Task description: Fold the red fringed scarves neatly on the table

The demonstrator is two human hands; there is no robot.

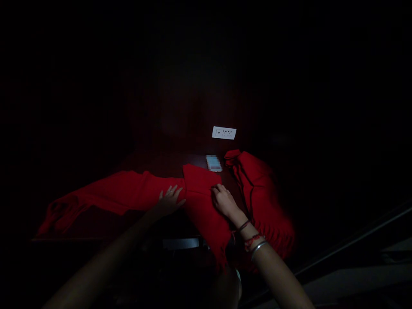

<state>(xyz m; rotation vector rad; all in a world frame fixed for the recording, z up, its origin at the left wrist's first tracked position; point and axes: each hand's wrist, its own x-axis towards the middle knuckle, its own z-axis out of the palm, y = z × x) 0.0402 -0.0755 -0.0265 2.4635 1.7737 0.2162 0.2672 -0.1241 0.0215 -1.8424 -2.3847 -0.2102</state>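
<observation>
Your long red fringed scarf (128,193) lies spread across the dark wooden table (154,165). Your left hand (170,199) rests flat and open on it. Just to the right, your right hand (225,201) has its fingers curled onto the scarf's folded middle. Beyond it sits a bunched red fringed cloth (260,193), and a white wall socket plate (224,133) is behind.

Red scarf (199,201): soft matt woven cloth w/ fringe. Beside it, dark table (167,165) looks polished wood; socket plate (224,133) behind, smooth white plastic.
</observation>
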